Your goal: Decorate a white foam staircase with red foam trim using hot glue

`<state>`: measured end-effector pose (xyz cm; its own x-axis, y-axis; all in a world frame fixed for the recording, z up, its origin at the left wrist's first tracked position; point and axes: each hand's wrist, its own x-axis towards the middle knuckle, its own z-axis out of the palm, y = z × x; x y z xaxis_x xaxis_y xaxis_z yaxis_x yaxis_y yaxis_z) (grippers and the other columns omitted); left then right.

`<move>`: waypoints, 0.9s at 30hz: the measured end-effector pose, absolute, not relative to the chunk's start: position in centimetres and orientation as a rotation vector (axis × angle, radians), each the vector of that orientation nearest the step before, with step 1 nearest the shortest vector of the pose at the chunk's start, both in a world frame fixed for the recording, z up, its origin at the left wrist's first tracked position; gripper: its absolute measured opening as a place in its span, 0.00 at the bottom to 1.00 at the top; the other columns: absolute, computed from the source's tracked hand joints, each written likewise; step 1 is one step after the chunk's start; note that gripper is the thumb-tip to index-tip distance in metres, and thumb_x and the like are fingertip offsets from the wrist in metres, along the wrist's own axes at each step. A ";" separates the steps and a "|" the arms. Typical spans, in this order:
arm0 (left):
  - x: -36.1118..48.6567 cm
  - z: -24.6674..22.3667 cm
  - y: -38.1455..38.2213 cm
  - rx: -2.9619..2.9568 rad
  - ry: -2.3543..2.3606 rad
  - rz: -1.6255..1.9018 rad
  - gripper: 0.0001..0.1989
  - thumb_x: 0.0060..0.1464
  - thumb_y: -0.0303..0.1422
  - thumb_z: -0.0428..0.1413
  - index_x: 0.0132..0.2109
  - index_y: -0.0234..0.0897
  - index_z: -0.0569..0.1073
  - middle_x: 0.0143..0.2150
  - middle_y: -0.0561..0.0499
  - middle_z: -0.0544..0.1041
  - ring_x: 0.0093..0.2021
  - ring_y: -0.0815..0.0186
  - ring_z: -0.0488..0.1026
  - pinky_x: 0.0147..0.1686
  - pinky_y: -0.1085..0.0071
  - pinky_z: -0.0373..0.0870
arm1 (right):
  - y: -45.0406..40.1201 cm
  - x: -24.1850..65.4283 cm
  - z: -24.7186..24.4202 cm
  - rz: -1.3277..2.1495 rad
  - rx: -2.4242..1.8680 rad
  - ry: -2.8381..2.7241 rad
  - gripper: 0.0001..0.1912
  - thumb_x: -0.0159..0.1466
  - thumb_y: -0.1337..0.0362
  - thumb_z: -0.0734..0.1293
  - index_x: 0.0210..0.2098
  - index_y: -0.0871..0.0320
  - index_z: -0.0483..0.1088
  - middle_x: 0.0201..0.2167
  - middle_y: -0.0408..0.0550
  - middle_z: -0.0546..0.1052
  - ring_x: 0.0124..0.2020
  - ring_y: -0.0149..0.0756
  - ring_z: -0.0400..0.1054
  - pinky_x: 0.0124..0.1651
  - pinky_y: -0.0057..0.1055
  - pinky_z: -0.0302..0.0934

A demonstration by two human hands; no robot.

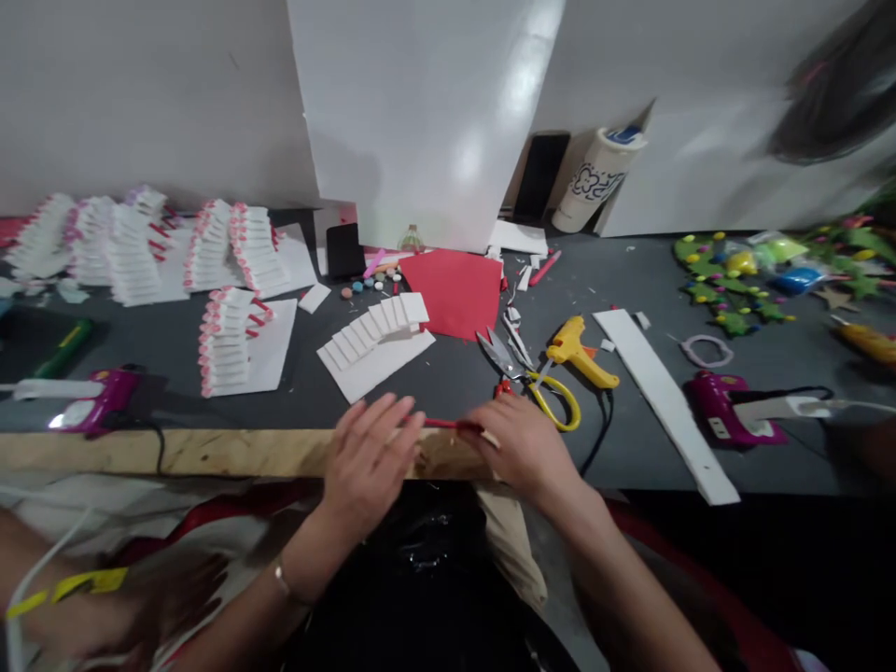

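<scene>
A thin red strip (441,424) runs between my two hands over the table's wooden front edge. My left hand (371,457) has its fingers nearly straight and close together at the strip's left end, the thumb mostly hidden beneath them. The strip's other end goes into the bent fingers of my right hand (524,443). Just beyond my hands lies a white board (382,364) with a curved row of small white pieces on it. Scissors (560,401) with yellow handles lie open beside my right hand, next to a yellow glue gun (581,353).
Red sheet (455,294) lies mid-table. Stepped white models (228,345) with pink edges stand at left. A long white strip (665,401), a purple power block (735,411) and green star decorations (732,289) are at right. Another person's hand (168,597) is at lower left.
</scene>
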<state>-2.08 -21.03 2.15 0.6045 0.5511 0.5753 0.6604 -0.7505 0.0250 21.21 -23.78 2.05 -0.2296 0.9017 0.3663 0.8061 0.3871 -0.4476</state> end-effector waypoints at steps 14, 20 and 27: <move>-1.1 1.7 -21.3 -3.036 -1.845 -0.497 0.16 0.69 0.34 0.43 0.52 0.37 0.73 0.46 0.46 0.80 0.44 0.61 0.77 0.43 0.63 0.74 | -25.3 26.9 -0.8 0.025 -1.841 -1.863 0.19 0.70 0.52 0.60 0.50 0.58 0.71 0.44 0.60 0.75 0.44 0.51 0.68 0.47 0.48 0.65; -2.2 1.8 -20.3 -2.930 -2.011 -0.715 0.18 0.69 0.36 0.42 0.52 0.38 0.74 0.43 0.46 0.78 0.44 0.61 0.76 0.43 0.63 0.73 | -24.7 27.5 -2.9 0.007 -1.897 -1.852 0.20 0.69 0.52 0.60 0.50 0.61 0.69 0.42 0.61 0.70 0.42 0.51 0.66 0.44 0.45 0.66; -2.8 0.8 -19.6 -2.886 -2.013 -0.904 0.13 0.66 0.34 0.48 0.47 0.37 0.76 0.37 0.49 0.77 0.38 0.64 0.74 0.40 0.67 0.72 | -25.4 27.4 -2.9 0.013 -2.048 -1.908 0.21 0.67 0.55 0.63 0.54 0.61 0.66 0.41 0.60 0.72 0.42 0.52 0.67 0.46 0.46 0.65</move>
<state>-2.78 -19.62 0.81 0.3058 0.9456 0.1108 0.7111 -0.3042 0.6339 27.44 -25.38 -2.91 0.0972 0.9701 0.2224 0.9670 -0.0392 -0.2518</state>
